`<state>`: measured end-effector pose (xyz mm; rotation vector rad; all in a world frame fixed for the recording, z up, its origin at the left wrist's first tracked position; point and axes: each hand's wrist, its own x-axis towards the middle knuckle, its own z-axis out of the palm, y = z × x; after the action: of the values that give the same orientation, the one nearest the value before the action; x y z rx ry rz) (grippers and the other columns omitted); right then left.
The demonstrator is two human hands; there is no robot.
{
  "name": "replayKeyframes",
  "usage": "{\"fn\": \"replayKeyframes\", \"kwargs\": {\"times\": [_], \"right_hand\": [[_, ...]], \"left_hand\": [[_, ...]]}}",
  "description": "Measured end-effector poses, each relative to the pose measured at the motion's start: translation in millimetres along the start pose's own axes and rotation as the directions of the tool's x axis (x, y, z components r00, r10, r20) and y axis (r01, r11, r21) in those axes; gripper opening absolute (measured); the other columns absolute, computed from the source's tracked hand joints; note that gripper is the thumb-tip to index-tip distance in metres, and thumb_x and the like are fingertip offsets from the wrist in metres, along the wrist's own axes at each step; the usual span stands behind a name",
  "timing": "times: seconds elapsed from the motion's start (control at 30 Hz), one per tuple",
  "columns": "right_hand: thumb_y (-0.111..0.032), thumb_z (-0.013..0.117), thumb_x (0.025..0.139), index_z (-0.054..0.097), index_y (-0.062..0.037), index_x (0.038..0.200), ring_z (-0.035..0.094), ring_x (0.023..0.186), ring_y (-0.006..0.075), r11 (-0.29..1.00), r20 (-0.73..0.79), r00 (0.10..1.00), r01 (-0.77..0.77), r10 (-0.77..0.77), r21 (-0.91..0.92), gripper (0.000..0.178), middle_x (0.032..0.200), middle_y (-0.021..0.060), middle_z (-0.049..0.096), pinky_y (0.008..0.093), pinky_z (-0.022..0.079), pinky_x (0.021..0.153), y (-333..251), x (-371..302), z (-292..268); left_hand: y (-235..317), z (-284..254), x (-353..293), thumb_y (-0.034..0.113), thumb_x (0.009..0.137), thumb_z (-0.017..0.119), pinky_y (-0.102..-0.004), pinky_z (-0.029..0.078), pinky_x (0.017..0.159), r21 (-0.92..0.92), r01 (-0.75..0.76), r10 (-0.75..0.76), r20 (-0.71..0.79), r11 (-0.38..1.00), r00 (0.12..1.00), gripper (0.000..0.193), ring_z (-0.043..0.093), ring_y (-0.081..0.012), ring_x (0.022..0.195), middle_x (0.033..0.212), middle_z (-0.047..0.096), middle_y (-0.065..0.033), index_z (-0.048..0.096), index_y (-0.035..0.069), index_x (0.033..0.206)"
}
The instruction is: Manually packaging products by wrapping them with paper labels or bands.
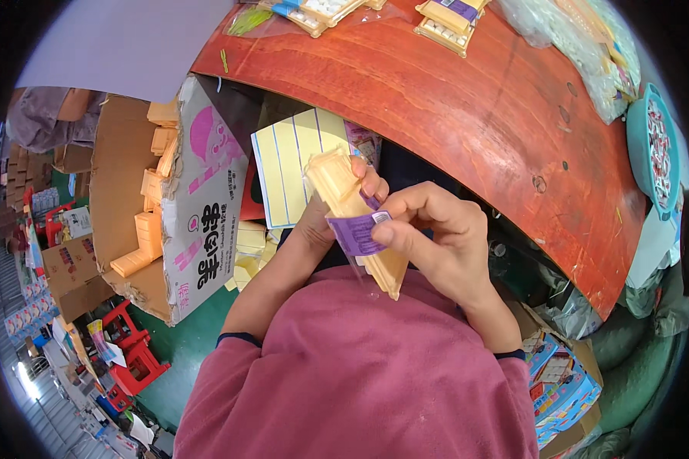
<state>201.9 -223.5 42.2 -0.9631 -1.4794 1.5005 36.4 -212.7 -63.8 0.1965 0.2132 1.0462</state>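
Both hands grip a cream tray [356, 222] below the worktop's [452, 115] six o'clock edge, right-hand fingers [394, 229] pinching its purple label [354, 233].

We are in a small packing workshop or factory floor. A red-brown wooden worktop [467, 99] carries filled yellow trays [448, 19] and clear bags of white pieces [582, 53]. Beside it an open cardboard carton [172, 222] holds stacked yellow trays, and further boxes [69, 268] and red plastic stools [134, 359] crowd the green floor [184, 344].
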Motion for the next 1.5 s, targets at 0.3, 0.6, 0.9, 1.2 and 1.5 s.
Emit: {"fn": "replayKeyframes", "kwargs": {"times": [0.3, 0.6, 0.9, 1.2, 1.5], "right_hand": [[-0.006, 0.067, 0.082, 0.062, 0.0001, 0.082, 0.056, 0.066, 0.0039, 0.995, -0.139, 0.990, -0.014, 0.001, -0.094, 0.008, 0.071, 0.0026, 0.063, 0.0184, 0.045, 0.061, 11.5, 6.1, 18.4], [-0.010, 0.067, 0.083, 0.061, -0.0001, 0.085, 0.057, 0.063, 0.0066, 0.944, -0.209, 0.953, 0.151, -0.218, -0.295, 0.012, 0.072, 0.0048, 0.063, 0.0193, 0.045, 0.058, 23.9, 12.4, 24.8], [-0.008, 0.073, 0.071, 0.064, -0.0027, 0.075, 0.055, 0.059, 0.0146, 0.835, -0.152, 0.910, 0.274, -0.385, -0.476, 0.012, 0.069, 0.0038, 0.061, 0.0277, 0.044, 0.058, 14.2, 10.6, 27.7], [-0.008, 0.077, 0.067, 0.059, -0.0026, 0.083, 0.052, 0.078, 0.0136, 0.840, -0.158, 0.909, 0.276, -0.386, -0.468, 0.024, 0.083, 0.0066, 0.052, 0.0251, 0.043, 0.067, 29.4, 4.5, 28.0], [-0.001, 0.071, 0.077, 0.050, -0.0035, 0.090, 0.052, 0.072, 0.0066, 0.947, -0.299, 0.942, 0.051, -0.151, -0.317, 0.025, 0.083, 0.0033, 0.054, 0.0197, 0.043, 0.071, 35.7, 11.7, 25.5]], "left_hand": [[2.3, 6.4, -1.2, 0.031, 0.090, 0.051, -0.0309, 0.045, 0.071, -0.103, -0.013, 0.036, 0.231, 0.995, 0.972, 0.019, 0.048, -0.0191, 0.076, 0.077, 0.049, -0.0034, 0.054, 0.012, 0.094], [8.1, -6.3, 1.1, 0.028, 0.087, 0.058, -0.0297, 0.046, 0.069, -0.128, 0.019, 0.016, 0.272, 0.992, 0.962, 0.020, 0.048, -0.0188, 0.077, 0.075, 0.049, -0.0044, 0.053, 0.010, 0.091], [7.8, 17.4, -6.2, 0.039, 0.095, 0.041, -0.0282, 0.038, 0.071, -0.021, -0.064, 0.067, 0.155, 0.998, 0.986, 0.031, 0.042, -0.0174, 0.074, 0.076, 0.048, -0.0032, 0.054, 0.013, 0.085], [11.5, 33.6, -12.5, 0.030, 0.089, 0.057, -0.0306, 0.040, 0.090, 0.058, -0.043, 0.038, 0.075, 0.997, 0.996, 0.018, 0.046, -0.0216, 0.103, 0.114, 0.042, -0.0091, 0.055, 0.013, 0.092], [0.0, 12.4, -8.7, 0.033, 0.092, 0.052, -0.0302, 0.041, 0.090, -0.092, 0.009, 0.008, 0.186, 0.996, 0.982, 0.020, 0.044, -0.0194, 0.106, 0.108, 0.046, -0.0052, 0.055, 0.014, 0.094]]}}
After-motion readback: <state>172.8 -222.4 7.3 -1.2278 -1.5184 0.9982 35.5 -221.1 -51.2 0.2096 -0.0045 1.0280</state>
